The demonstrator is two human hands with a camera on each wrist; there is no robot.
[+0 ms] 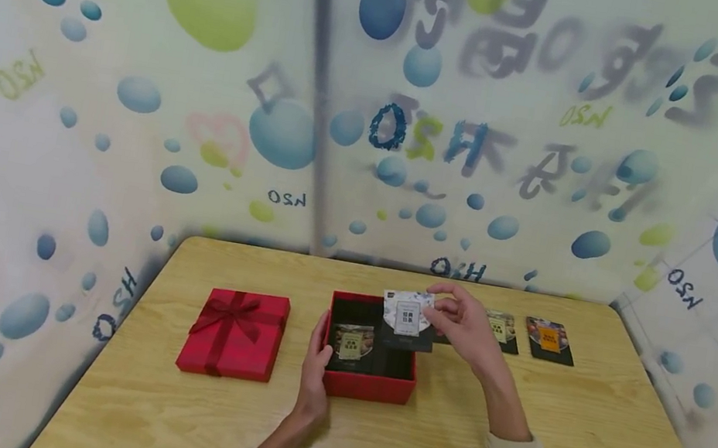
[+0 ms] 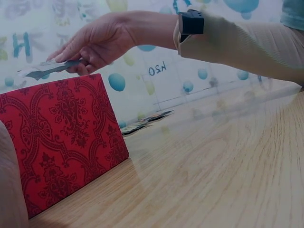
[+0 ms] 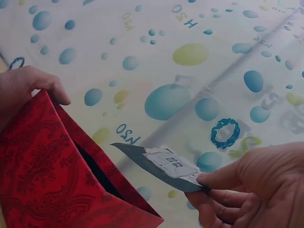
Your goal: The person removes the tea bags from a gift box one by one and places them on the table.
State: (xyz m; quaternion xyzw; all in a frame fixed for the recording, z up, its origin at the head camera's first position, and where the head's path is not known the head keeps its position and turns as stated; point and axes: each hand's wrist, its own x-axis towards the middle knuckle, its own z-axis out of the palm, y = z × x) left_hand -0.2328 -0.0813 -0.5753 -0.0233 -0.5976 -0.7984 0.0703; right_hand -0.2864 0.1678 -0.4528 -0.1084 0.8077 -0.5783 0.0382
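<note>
A red patterned box stands lidless on the table. My left hand holds its left wall, the thumb at the rim; in the right wrist view the left hand's fingers lie over the box's edge. Inside, at the left, is a dark packet with a yellow-green label. Above the box's right part, my right hand pinches a flat black-and-white packet by its right edge between thumb and fingers. The left wrist view shows this packet tilted, just above the box's top edge.
A red lid with a dark ribbon bow lies left of the box. To the right lie a packet with a green-yellow label and one with an orange label. A patterned wall rises behind the wooden table.
</note>
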